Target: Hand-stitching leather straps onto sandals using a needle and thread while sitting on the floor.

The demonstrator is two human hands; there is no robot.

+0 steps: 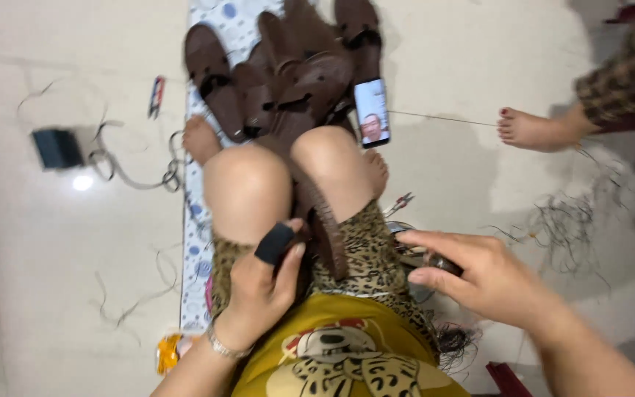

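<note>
A brown sandal [323, 220] stands clamped between my knees, sole edge toward me. My left hand [262, 283], with a black band around one finger, grips the sandal's near end. To the right of my lap, my right hand [479, 276] pinches a small dark object [442, 263] between thumb and fingers. What that object is I cannot tell.
Several brown sandals [281, 66] are piled on a patterned mat [225, 22] beyond my knees, with a phone [371, 112] leaning beside them. Another person's bare foot [531, 129] is at the right. Loose threads [560, 228], a dark box [56, 147] and scissors [173, 173] lie on the floor.
</note>
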